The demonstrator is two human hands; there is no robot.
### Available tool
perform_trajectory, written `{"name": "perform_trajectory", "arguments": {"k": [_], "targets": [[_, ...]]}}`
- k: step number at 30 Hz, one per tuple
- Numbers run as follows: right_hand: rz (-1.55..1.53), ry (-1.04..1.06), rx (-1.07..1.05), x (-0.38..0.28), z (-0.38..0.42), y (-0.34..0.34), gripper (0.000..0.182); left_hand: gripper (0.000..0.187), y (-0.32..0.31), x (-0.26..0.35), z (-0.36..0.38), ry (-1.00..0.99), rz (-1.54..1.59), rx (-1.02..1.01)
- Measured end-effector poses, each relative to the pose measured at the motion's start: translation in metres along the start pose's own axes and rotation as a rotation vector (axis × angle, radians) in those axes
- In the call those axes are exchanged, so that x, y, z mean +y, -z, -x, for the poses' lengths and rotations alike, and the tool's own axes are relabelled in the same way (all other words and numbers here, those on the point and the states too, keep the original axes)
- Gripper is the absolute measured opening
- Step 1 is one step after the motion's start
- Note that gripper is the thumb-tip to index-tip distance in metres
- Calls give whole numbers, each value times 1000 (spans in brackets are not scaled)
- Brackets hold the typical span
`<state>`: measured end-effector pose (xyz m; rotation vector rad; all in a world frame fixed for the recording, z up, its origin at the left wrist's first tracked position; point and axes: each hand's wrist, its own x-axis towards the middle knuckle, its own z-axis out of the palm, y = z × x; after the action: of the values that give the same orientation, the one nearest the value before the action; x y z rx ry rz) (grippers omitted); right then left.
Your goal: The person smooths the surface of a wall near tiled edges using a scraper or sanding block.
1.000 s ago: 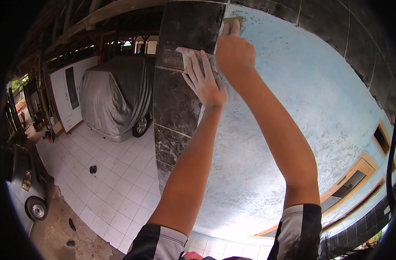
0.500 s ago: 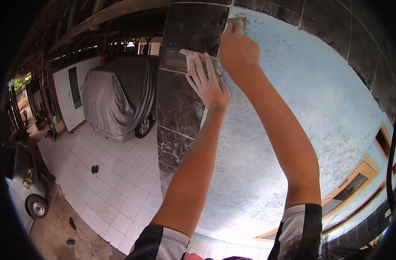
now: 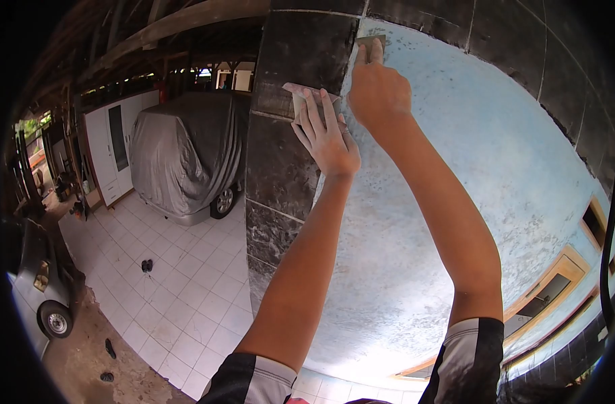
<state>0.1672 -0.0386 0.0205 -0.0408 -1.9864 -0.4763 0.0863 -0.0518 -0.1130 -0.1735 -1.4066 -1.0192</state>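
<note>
My right hand (image 3: 380,91) holds a small flat scraper (image 3: 370,44) against the top left corner of the pale blue wall (image 3: 442,128), with two fingers stretched over its back. Lower and to the left, my left hand (image 3: 329,143) has its dusty fingers spread over a pale, folded sheet or pad (image 3: 310,90). That piece lies by the edge of the black tiles (image 3: 280,158), and my palm hides part of it. How firmly the left fingers grip it is hard to see.
A covered car (image 3: 179,151) stands on the white tiled floor (image 3: 179,283) at left, beside a white cabinet (image 3: 112,148). A silver car (image 3: 41,289) is at far left. Wood-framed windows (image 3: 550,289) are at lower right. Black tiles (image 3: 449,20) border the wall above.
The right hand and its scraper have shifted slightly down and right in the view. My left hand keeps its place at the tile edge. The whole view has moved a little.
</note>
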Motion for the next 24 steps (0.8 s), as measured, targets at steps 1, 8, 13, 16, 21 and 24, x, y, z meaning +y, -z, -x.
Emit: {"name": "perform_trajectory", "arguments": {"k": [1,8,13,16,21,24], "targets": [[-3,24,-1,4,-2,3,65,73,0,1,0,4,-1,-3],[-42,95,-37,25,1,12,69,65,1,1,-2,-2,23,-5],[-31,86,-77,19,5,3,68,65,3,1,-2,-4,27,-10],[-75,153,-11,26,-3,-4,68,65,2,1,-2,-5,33,-11],[-140,86,-33,16,6,0,69,63,1,1,-1,4,27,-14],[-145,35,-81,8,14,3,68,62,0,0,-2,-5,17,9]]}}
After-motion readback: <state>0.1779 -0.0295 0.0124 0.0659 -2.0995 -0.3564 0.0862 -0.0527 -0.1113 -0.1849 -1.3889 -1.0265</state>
